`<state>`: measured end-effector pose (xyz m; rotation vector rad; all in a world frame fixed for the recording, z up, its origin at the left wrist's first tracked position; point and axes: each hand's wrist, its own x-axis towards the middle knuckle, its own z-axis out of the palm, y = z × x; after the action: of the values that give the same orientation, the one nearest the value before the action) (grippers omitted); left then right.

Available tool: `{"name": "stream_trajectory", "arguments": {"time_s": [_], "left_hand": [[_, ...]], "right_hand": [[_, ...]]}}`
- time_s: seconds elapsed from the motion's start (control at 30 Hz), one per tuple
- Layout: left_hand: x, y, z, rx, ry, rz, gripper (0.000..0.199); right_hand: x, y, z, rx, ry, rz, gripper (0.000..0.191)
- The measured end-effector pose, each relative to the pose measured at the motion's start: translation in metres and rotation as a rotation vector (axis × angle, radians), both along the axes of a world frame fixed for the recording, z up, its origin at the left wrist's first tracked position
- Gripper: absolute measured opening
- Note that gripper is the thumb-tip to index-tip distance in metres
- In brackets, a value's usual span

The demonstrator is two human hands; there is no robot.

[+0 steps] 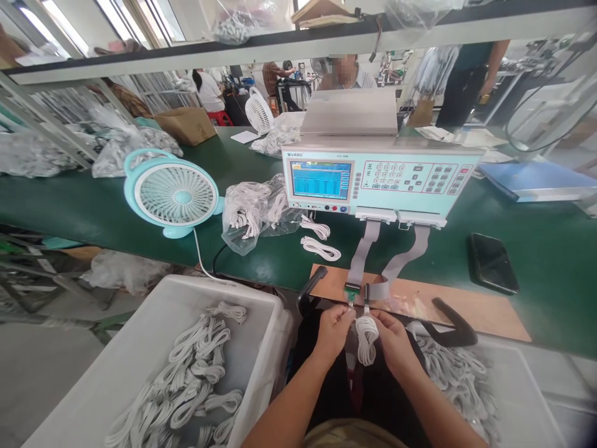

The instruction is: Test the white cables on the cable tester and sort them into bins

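Note:
Between my two hands hangs a coiled white cable [367, 341], just below the table's front edge. My left hand [336, 330] pinches one connector end of it at a small green circuit board [351, 295]. My right hand [388, 333] has its fingers closed on the other side of the cable, near a dark connector [366, 292]. Grey ribbon cables [361, 261] run from these connectors up to a light-blue tester [373, 177] with a lit blue screen. Whether each plug is fully seated I cannot tell.
A white bin [265, 323] of coiled cables stands at left, another bin [517, 367] at right. On the green table are a fan [175, 193], bagged cables [249, 214], two loose coils [321, 249], a phone [493, 262] and a blue folder [532, 180]. Two black clamps [454, 330] flank my hands.

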<state>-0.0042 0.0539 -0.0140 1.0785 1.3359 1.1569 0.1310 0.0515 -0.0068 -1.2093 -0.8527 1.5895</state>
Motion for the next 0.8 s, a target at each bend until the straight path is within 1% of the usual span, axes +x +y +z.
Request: {"name": "stream_trajectory", "arguments": {"time_s": [0.1,0.17,0.3,0.4,0.57,0.63,0.73,0.8], "left_hand": [[0.005,-0.001,-0.003,-0.064,-0.057,0.102,0.028],[0.007,-0.002,-0.002,-0.083,-0.079,0.140,0.027],[0.008,-0.003,0.006,0.004,-0.058,0.094,0.027],[0.007,-0.003,0.011,0.013,-0.043,0.087,0.028],[0.008,-0.001,0.011,0.017,-0.042,0.099,0.029],[0.009,-0.001,0.008,-0.018,-0.064,0.109,0.027],[0.012,-0.001,0.005,-0.111,-0.159,0.135,0.024],[0.014,0.000,0.003,-0.140,-0.212,0.157,0.024]], "right_hand": [[0.002,0.001,-0.003,0.005,-0.012,0.010,0.033],[0.003,0.001,-0.006,0.011,-0.020,0.016,0.032],[0.004,0.001,-0.010,0.007,-0.018,0.023,0.031],[0.004,0.001,-0.010,0.003,-0.001,0.027,0.029],[0.005,0.002,-0.006,0.003,-0.023,0.035,0.030],[0.005,0.002,-0.005,0.007,-0.031,0.039,0.030],[0.005,0.001,-0.006,-0.005,-0.027,0.044,0.031],[0.005,0.001,-0.006,-0.018,-0.020,0.036,0.031]]}}
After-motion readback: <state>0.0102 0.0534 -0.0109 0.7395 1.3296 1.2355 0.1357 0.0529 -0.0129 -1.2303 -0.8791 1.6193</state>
